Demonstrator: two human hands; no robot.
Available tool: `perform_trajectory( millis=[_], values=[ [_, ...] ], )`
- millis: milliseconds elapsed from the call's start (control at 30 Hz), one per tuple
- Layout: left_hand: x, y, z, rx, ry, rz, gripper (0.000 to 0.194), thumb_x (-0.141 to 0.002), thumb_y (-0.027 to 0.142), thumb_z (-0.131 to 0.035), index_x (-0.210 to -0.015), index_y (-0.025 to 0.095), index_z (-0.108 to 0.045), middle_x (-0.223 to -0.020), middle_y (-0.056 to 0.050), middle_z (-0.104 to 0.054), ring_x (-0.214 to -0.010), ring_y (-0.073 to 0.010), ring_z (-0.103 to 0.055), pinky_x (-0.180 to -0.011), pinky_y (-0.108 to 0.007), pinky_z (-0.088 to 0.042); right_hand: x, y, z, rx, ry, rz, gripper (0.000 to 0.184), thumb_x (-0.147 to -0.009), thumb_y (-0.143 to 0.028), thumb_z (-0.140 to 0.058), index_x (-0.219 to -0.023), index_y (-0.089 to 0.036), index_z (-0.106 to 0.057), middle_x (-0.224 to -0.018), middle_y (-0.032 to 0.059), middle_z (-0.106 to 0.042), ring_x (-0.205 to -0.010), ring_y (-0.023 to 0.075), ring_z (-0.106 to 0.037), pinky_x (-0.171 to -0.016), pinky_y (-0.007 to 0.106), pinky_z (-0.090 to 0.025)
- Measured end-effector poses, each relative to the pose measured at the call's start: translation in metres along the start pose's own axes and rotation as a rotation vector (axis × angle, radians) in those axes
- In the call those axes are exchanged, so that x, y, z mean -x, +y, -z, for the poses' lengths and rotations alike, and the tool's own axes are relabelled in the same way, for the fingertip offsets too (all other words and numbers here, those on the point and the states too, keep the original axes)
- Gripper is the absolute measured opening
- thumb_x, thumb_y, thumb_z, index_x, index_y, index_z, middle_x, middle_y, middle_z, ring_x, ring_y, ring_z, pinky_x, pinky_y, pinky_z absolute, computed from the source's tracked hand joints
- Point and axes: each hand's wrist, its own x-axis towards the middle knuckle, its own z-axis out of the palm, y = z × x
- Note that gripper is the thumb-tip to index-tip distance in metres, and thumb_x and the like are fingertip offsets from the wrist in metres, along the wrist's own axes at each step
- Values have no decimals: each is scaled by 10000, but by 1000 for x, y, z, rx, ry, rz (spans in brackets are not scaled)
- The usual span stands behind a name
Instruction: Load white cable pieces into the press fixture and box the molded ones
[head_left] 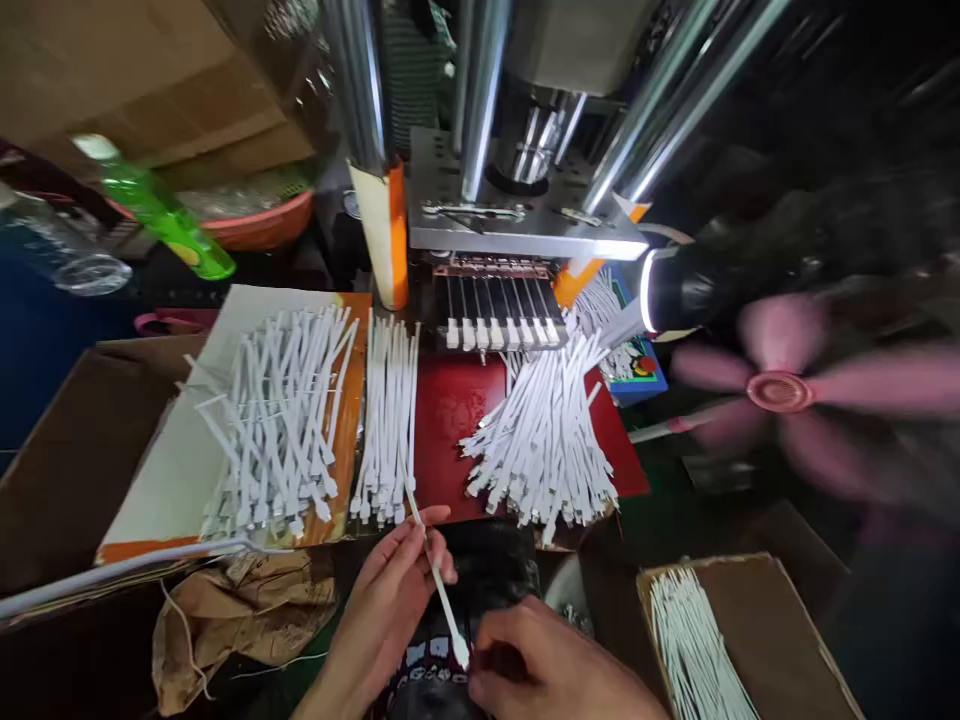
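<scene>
Both hands work one white cable tie (439, 590) just below the red mat (450, 420).

The left hand (390, 590) pinches the strap's middle; the right hand (540, 665) has its fingers closed at the head end. The step looks like fitting or checking the head; next it likely needs a steady grip and alignment. Tie heaps (544, 440) lie on the mat, the press jig (499, 315) above it.

Left hand (390, 590): raised from lower centre, palm inward, fingers curled, thumb and fingertips pinched together. Right hand (536, 660): low at lower right, knuckles up, fingers folded inward, fingertips closed near the left hand.
</scene>
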Motion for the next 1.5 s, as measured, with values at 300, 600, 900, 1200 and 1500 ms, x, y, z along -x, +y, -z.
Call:
perform_trajectory(
  millis=[300, 600, 900, 1200, 1500],
  values=[
    [-14, -14, -18, -872, -264, -4, 496, -1012, 587, -507, -1121, 161, -737, -748, -41, -741, -723, -191, -684, -746, -312, -505, -14, 74, -29, -824, 667, -62, 641, -800, -844, -587, -822, -204, -574, -551, -84, -425, -386, 62, -322, -369, 182, -280],
    [-8, -18, -47, -269, -282, 266, 440, -892, 596, -702, -997, 173, -760, -690, -42, -766, -606, -175, -702, -644, -278, -555, 33, 77, -30, -162, 199, 212, 356, -831, -533, -756, -732, -191, -735, -669, -3, -618, -681, 150, -573, -675, 251, -447],
    [13, 7, -25, -1049, -359, -69, 420, -967, 601, -538, -1064, 297, -811, -978, -76, -826, -925, -284, -750, -814, -361, -608, -19, -10, 22, -541, 594, 399, 356, -970, -505, -648, -910, -183, -786, -736, 3, -592, -662, 123, -503, -590, 230, -367],
    [-38, 93, -75, -1084, -209, -470, 250, -959, 410, -651, -980, 236, -830, -951, -64, -764, -881, -189, -721, -806, -257, -589, -42, -23, 18, -296, 534, 494, 285, -1012, -301, -611, -789, -184, -743, -758, 4, -601, -712, 131, -534, -658, 252, -386],
    [-40, 113, -72, -1009, -382, -420, 198, -935, 349, -711, -892, 227, -861, -876, -68, -708, -748, -155, -680, -629, -214, -569, -51, -39, 36, -243, 634, 609, 174, -994, -238, -646, -910, -206, -794, -793, 21, -631, -724, 140, -578, -664, 255, -434]
  ],
)
